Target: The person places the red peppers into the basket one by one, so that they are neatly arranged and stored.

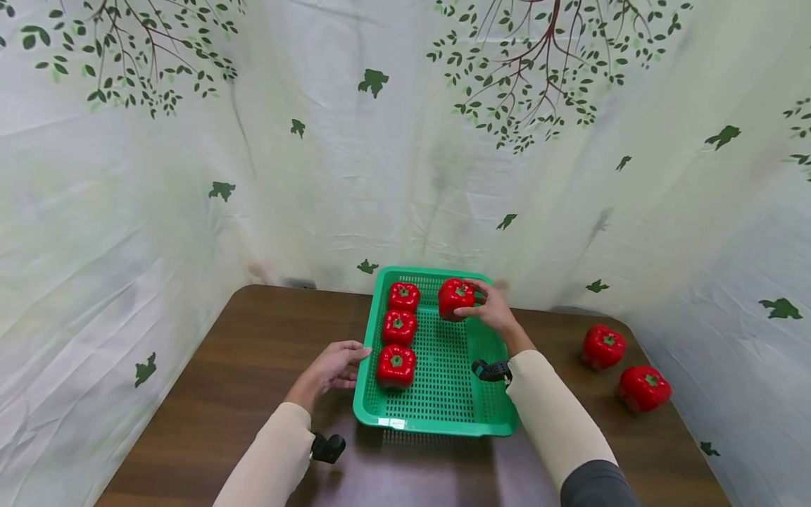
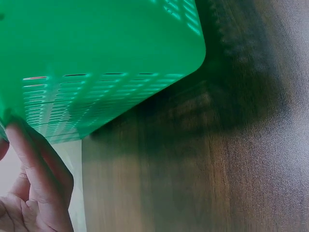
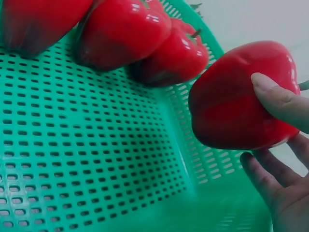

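Note:
A green perforated plastic basket (image 1: pixel 443 380) sits on the table, with three red bell peppers (image 1: pixel 399 328) lined up along its left side. My right hand (image 1: pixel 493 310) holds another red bell pepper (image 1: pixel 455 299) over the far right part of the basket. In the right wrist view, the thumb presses that pepper's (image 3: pixel 241 96) side while the other fingers reach beneath it. At the basket's left rim, my left hand (image 1: pixel 336 366) grips the edge, thumb on top. The left wrist view shows its fingers (image 2: pixel 41 169) against the basket's outer wall (image 2: pixel 111 43).
Two more red bell peppers (image 1: pixel 604 346) (image 1: pixel 644 388) lie on the brown wooden table (image 1: pixel 266 352), right of the basket. A pale curtain (image 1: pixel 405 176) printed with leaves and branches hangs behind and beside the table. Dark wrist cameras (image 1: pixel 327 448) are strapped to both wrists.

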### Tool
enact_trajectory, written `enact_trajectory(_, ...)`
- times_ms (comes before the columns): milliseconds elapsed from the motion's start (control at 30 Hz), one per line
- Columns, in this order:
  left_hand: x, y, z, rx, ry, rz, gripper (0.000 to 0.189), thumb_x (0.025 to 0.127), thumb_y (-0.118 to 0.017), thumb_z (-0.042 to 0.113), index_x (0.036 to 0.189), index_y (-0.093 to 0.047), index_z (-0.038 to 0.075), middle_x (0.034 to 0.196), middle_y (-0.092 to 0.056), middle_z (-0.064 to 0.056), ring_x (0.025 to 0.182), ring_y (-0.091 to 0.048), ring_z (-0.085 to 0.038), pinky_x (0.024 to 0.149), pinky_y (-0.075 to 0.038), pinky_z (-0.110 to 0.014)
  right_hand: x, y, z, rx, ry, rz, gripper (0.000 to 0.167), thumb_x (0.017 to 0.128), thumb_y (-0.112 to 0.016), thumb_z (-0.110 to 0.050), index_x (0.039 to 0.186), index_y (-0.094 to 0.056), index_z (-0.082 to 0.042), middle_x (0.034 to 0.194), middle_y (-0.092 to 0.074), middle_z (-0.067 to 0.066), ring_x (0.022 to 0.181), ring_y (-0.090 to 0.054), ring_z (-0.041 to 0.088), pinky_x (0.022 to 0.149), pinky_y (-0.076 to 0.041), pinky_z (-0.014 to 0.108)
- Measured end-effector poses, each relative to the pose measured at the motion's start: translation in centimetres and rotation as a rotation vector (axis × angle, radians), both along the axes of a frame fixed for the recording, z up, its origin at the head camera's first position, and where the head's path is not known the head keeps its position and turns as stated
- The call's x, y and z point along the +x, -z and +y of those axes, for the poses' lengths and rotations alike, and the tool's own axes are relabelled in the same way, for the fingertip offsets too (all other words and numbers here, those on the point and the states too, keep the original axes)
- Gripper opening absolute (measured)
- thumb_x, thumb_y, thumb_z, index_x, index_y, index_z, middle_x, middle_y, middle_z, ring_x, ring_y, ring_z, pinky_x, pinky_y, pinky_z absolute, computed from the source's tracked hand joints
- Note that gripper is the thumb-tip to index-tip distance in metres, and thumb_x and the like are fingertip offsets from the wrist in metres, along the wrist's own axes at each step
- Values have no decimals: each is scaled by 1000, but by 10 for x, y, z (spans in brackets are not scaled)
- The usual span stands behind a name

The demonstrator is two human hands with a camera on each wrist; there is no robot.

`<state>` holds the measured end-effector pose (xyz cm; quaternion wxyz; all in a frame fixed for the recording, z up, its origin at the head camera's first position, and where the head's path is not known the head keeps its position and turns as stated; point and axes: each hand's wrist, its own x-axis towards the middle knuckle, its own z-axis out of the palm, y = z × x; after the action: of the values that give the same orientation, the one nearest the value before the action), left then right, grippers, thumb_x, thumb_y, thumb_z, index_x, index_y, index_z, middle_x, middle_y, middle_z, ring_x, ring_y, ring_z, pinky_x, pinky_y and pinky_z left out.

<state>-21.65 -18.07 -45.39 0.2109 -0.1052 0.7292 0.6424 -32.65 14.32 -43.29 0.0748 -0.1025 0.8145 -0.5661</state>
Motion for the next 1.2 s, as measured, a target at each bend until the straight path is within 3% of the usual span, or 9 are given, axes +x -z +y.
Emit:
enact_trajectory(300, 0, 2, 0, -13, 0, 8, 33, 96, -60, 30, 113, -59, 3, 93, -67, -9, 72, -67, -20, 68, -58, -35, -12, 15, -15, 54, 14, 11, 65, 83, -74, -4, 141, -44, -4, 144, -41, 19, 128, -42, 44, 95, -47, 51)
enact_trajectory(667, 1, -1, -2, -10, 6, -7, 32, 96, -60, 30, 114, -59, 3, 96, -65, -10, 72, -66, -21, 67, -57, -34, -25, 31, -27, 94, 89, -5, 67, 81, -77, -7, 141, -45, -7, 143, -43, 17, 127, -43, 40, 96, -46, 51)
enact_trajectory(1200, -2, 1, -1, -14, 5, -7, 34, 95, -61, 30, 116, -58, 3, 98, -65, -11, 74, -65, -22, 68, -57, -34, -32, 43, -38, 186, 97, -49, 68, 82, -76, -6, 142, -44, -10, 144, -41, 17, 128, -41, 38, 99, -44, 52)
